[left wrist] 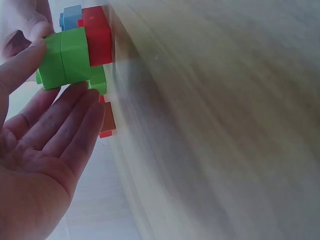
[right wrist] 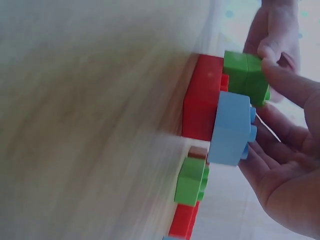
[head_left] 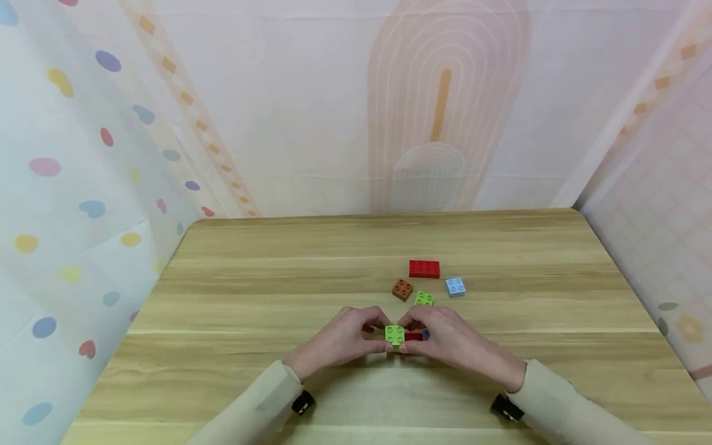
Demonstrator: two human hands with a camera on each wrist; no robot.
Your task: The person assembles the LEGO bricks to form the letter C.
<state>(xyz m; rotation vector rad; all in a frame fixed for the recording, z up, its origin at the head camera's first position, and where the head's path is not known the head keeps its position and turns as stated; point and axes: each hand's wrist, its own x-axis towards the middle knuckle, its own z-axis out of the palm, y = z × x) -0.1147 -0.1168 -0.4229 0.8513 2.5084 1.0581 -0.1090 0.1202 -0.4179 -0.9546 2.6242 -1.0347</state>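
Two green bricks (left wrist: 64, 57) are stacked on one end of a red brick (right wrist: 202, 100) standing on the table. On the red brick's other end sits a blue brick (right wrist: 230, 129). My left hand (head_left: 351, 334) pinches the green stack from the left, thumb on the near side and fingertips on the far side. From the right, my right hand (head_left: 447, 334) pinches the same stack between thumb and fingers, reaching over the blue brick. The upper green brick (head_left: 395, 334) shows its studs between both hands. In the head view, the right hand partly hides the red and blue bricks.
Beyond the hands lie a loose green brick (head_left: 424, 298), a brown brick (head_left: 402, 289), a light blue brick (head_left: 455, 287) and a long red brick (head_left: 424, 269). The wooden table (head_left: 267, 266) meets patterned cloth (head_left: 300, 111) at its back edge.
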